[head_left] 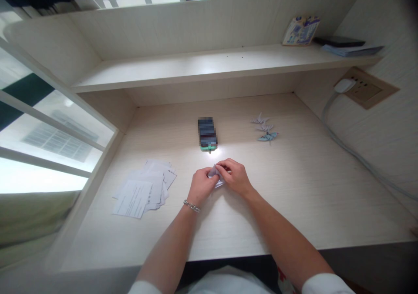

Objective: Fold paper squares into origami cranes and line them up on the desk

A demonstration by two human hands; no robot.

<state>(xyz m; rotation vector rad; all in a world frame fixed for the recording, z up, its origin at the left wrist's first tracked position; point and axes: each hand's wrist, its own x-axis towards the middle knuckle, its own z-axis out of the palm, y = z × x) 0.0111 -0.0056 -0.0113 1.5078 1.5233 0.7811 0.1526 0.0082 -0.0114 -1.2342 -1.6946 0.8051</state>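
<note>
Between my two hands is a small piece of folded white paper (219, 182), held just above or on the desk. My left hand (201, 184), with a chain bracelet (192, 205) on the wrist, pinches its left side. The fingers of my right hand (235, 176) are closed on its upper right part. Much of the paper is hidden behind my fingers. Just beyond my hands lies a phone (207, 133) with a blurred screen and a green lower edge. Several printed sheets of paper (133, 198) lie in a loose pile to the left.
Three folded paper cranes (267, 136) stand at the back right of the desk (294, 189). A shelf (183, 70) crosses above the back, holding a small patterned packet (301, 31). A white plug (345, 85) sits in the wall socket, its cable (352, 150) hanging down the right side.
</note>
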